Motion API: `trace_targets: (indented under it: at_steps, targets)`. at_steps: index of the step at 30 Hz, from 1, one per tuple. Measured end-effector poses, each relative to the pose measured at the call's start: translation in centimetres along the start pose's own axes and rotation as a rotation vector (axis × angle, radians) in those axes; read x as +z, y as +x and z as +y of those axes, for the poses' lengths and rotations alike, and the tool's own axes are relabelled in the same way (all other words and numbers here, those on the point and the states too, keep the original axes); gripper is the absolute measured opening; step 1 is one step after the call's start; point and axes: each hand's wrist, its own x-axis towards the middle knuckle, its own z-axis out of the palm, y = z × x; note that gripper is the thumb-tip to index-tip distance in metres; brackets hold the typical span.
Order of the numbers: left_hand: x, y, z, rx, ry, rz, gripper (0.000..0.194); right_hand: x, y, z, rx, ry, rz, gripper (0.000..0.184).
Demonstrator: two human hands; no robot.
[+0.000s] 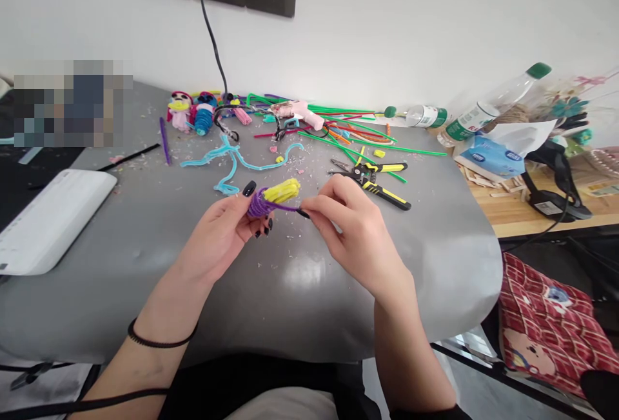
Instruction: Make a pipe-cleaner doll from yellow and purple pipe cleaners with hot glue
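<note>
A bundle of yellow pipe cleaners wrapped in purple pipe cleaner is held in my left hand, between thumb and fingers. From the wrapping, a purple strand stretches right to my right hand, whose thumb and forefinger pinch its end. Just beyond my right hand lie wire strippers with yellow and black handles. Light blue pipe cleaners, bent into a branching shape, lie behind my left hand. Farther back are small pipe cleaner dolls and a pink glue gun.
Loose green pipe cleaners and scraps lie across the back of the grey table. Plastic bottles and a tissue pack stand at the right. A white device sits at the left. A black cable hangs from the wall sockets.
</note>
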Motion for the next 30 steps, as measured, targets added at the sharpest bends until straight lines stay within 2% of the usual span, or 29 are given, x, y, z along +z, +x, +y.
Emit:
trace_targets:
  at_steps: [8,17,21,27,30]
  targets:
    - [0.7,-0.1,0.3,-0.048,-0.026,0.019,0.028,0.9,-0.3,0.8,0.007,0.093,-0.008,0.023]
    - [0.6,0.0,0.2,-0.052,0.002,-0.045,0.027,1.5,-0.5,2.7,0.029,0.127,-0.045,0.021]
    - [0.3,0.2,0.0,-0.012,0.027,-0.088,0.026,1.4,-0.5,4.0,0.091,0.067,-0.060,0.021]
    - [0.2,0.2,0.1,-0.011,0.051,-0.106,0.026,1.1,0.6,5.6,0.272,-0.017,0.038,0.016]
    - [0.2,0.1,0.2,-0.026,0.041,-0.106,0.026,1.0,1.3,5.6,0.288,-0.023,0.064,0.016]
